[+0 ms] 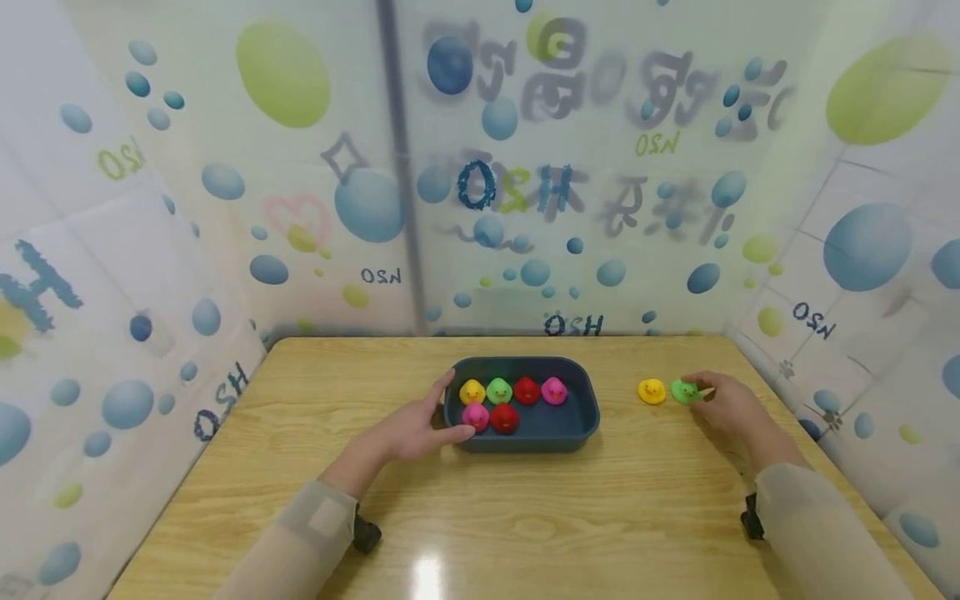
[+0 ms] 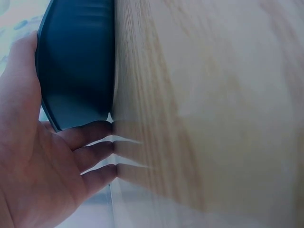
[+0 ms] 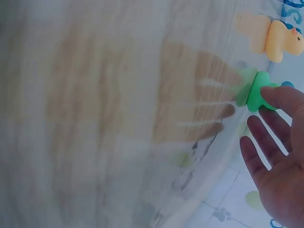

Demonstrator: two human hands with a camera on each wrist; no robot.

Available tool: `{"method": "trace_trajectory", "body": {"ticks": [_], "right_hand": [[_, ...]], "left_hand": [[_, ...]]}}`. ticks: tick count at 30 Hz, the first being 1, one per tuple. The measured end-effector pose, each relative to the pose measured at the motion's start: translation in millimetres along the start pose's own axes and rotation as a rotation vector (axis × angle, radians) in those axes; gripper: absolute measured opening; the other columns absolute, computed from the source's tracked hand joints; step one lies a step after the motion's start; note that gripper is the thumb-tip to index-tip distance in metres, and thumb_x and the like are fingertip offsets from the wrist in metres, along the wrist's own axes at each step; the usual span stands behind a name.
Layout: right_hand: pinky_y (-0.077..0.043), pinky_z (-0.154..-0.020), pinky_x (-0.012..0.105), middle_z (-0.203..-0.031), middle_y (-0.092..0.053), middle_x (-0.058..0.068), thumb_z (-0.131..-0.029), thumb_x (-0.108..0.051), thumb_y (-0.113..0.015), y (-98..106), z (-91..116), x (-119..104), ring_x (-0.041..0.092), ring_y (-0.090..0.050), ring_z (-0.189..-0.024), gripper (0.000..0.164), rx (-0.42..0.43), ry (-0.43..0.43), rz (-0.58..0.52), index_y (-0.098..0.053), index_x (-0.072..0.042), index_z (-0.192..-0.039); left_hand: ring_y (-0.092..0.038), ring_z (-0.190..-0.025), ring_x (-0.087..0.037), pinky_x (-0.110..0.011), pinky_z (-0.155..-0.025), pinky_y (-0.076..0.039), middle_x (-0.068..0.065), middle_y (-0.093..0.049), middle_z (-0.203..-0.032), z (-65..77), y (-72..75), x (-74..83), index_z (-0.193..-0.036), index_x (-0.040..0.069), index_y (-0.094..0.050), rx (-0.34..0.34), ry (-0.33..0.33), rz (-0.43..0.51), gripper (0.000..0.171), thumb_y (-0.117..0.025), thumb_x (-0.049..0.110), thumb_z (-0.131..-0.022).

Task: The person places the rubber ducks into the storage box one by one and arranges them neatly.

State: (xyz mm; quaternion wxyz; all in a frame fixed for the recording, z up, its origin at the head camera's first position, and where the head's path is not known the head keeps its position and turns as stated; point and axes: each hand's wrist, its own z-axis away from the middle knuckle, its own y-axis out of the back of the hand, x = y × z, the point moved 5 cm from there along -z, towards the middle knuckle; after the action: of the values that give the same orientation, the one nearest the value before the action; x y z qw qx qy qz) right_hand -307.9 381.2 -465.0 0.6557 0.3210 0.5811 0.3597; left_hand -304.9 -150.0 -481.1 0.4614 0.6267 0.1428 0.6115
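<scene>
A dark blue tray [image 1: 525, 446] holds several small rubber ducks in yellow, green, red and pink. My left hand [image 1: 408, 427] grips its left end, thumb over the near rim and fingers spread along the outside. In the left wrist view the palm of the left hand [image 2: 42, 166] faces the tray wall [image 2: 78, 61], and the lower fingers reach the tabletop. To the right, my right hand [image 1: 727, 407] pinches a green rubber duck [image 1: 682, 392] between thumb and forefinger, low at the table; the other fingers extend loosely in the right wrist view. A yellow rubber duck [image 1: 652, 392] sits just left of it.
The glossy wooden table [image 1: 525, 525] reaches a patterned curtain [image 1: 480, 283] along its back edge, with more patterned sheets on both sides. Inside the tray, a pink duck [image 1: 554, 391] stands at the right end of the back row.
</scene>
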Motion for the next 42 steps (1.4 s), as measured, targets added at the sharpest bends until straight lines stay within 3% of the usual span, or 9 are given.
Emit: {"method": "trace_trajectory", "body": {"ticks": [19,25,31,37,42], "right_hand": [[-0.062,-0.083,0.048,-0.126,-0.073,0.026,-0.105,-0.022,-0.075,3,22,0,0.034,-0.07,-0.103,0.043,0.011,0.121,0.059,-0.069,0.001,-0.142],[-0.058,-0.076,0.039,-0.123,-0.074,0.021,-0.104,-0.026,-0.078,1,32,-7,0.028,-0.068,-0.098,0.041,0.037,0.164,0.087,-0.073,-0.004,-0.137],[-0.054,-0.069,0.028,-0.118,-0.075,0.015,-0.103,-0.025,-0.079,-5,47,-32,0.015,-0.065,-0.089,0.036,0.106,0.282,0.056,-0.074,-0.008,-0.134],[-0.055,-0.071,0.026,-0.118,-0.075,0.008,-0.104,-0.022,-0.077,-10,57,-68,0.005,-0.062,-0.086,0.031,0.166,0.404,-0.011,-0.072,-0.011,-0.133],[-0.055,-0.074,0.026,-0.117,-0.073,0.007,-0.103,-0.015,-0.078,-18,56,-99,0.005,-0.062,-0.087,0.031,0.185,0.499,-0.089,-0.071,-0.01,-0.133]], "left_hand": [[-0.059,-0.145,-0.042,-0.064,-0.124,-0.044,-0.022,-0.047,-0.17,1.7,1.2,1.5,-0.178,0.036,-0.006,0.003,-0.01,0.011,0.114,-0.067,0.081,-0.093],[-0.06,-0.143,-0.041,-0.064,-0.123,-0.045,-0.022,-0.049,-0.169,1.6,1.4,2.1,-0.178,0.036,-0.006,0.004,-0.008,0.013,0.115,-0.068,0.081,-0.092],[-0.058,-0.146,-0.042,-0.064,-0.124,-0.044,-0.02,-0.046,-0.172,0.0,0.7,0.6,-0.178,0.038,-0.005,0.008,-0.008,0.008,0.116,-0.067,0.084,-0.091],[-0.057,-0.147,-0.042,-0.063,-0.125,-0.043,-0.021,-0.046,-0.172,0.6,1.0,2.1,-0.178,0.038,-0.005,0.006,-0.011,0.006,0.116,-0.067,0.083,-0.091],[-0.067,-0.13,-0.035,-0.06,-0.119,-0.05,-0.023,-0.056,-0.163,3.1,2.7,6.1,-0.178,0.034,-0.006,0.004,-0.012,-0.011,0.116,-0.069,0.08,-0.092]]}}
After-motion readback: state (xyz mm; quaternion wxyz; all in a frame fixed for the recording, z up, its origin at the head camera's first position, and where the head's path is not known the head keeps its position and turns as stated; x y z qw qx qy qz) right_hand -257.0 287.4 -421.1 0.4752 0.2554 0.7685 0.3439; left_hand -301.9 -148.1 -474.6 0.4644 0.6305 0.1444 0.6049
